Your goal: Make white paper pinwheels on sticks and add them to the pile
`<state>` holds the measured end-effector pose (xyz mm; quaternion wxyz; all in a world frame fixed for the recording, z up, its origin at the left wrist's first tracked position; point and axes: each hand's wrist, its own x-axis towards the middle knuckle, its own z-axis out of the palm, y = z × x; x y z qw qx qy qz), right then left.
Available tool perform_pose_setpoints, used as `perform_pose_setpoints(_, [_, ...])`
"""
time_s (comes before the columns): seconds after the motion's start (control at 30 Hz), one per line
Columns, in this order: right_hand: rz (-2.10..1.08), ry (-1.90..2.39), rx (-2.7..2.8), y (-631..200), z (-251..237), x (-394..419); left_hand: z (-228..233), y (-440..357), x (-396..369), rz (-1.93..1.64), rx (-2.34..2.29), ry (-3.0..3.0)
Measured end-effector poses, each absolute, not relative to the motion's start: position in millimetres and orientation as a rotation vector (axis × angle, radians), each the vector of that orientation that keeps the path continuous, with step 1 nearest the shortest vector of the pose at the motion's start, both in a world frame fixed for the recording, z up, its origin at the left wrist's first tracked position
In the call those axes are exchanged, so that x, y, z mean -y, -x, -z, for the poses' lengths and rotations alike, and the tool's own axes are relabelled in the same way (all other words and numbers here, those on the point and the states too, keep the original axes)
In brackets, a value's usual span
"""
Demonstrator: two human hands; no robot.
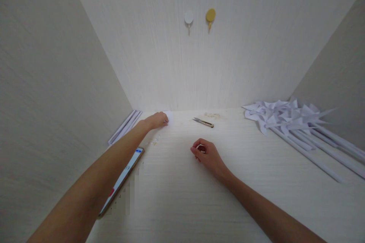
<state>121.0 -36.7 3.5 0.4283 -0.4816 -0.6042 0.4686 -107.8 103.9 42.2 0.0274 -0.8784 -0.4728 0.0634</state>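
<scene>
- The person's left hand (156, 120) reaches far forward across the pale wood-grain tabletop (228, 197), its fingers resting on a small white sheet of paper (169, 115) that lies near the back wall; whether the fingers pinch the sheet or only press on it cannot be told.
- The right hand (207, 153) rests on the tabletop nearer the person, fingers curled in around a small white object (200, 147) that is mostly hidden, so what it is cannot be told.
- A small metal craft knife (203, 122) lies between and beyond the two hands, apart from both.
- A smartphone with a lit screen (122, 178) lies under the left forearm.
- Rolled white paper sticks (125, 126) lie along the left wall.
- A pile of white paper pinwheels on paper sticks (288, 115) lies at the right.
- Two round wall hooks, one white (188, 18) and one gold (210, 15), sit on the back wall.
</scene>
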Motion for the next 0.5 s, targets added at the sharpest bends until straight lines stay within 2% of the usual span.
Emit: perform_pose_setpoints(0.5, [-1.164,1.207,1.543,-122.7,-6.3,39.7,-45.2,104.6,-93.8,-0.098,1.494,2.719])
